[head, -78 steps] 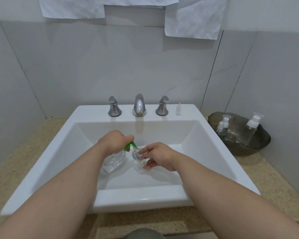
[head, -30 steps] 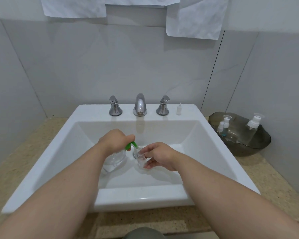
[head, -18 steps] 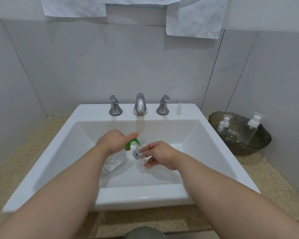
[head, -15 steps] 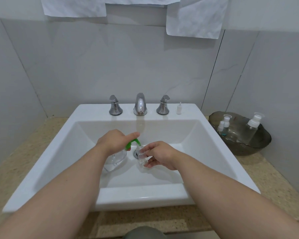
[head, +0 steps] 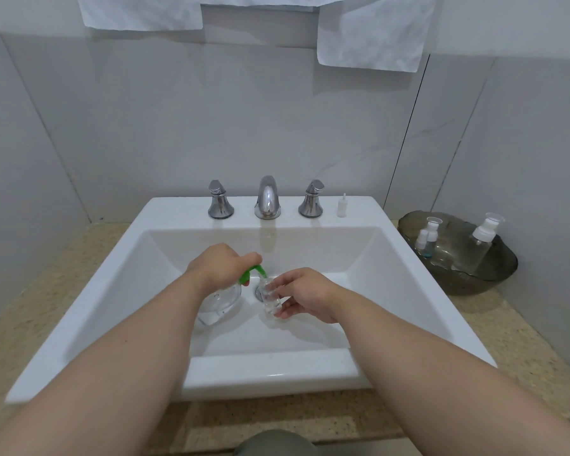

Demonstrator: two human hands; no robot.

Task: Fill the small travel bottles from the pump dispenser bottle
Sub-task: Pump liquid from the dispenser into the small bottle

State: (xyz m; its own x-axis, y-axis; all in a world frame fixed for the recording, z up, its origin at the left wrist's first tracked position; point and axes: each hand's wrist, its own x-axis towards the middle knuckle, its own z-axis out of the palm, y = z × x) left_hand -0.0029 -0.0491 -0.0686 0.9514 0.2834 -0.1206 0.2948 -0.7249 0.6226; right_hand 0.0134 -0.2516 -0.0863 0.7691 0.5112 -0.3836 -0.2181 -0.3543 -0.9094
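Both bottles sit low in the sink, in front of the faucet spout. I read that as spill control: drips go down the drain.

The pump dispenser bottle is in front of the spout and slightly left. Its clear body seems to rest on the basin floor. Its green nozzle points right, tip at the mouth of the small travel bottle straight in front of the spout. I can't tell if they're touching or just apart. The travel bottle is uncapped with clear liquid inside, level unreadable.

My left hand grasps the pump head, fingers curled over it and wrist bent down, posed to press. My right hand pinches the travel bottle between thumb and fingertips, holding it roughly upright so the mouth meets the nozzle.

A small white cap piece stands on the deck right of the spout, probably this bottle's closure. Farther right, a dark bowl holds the other bottles.
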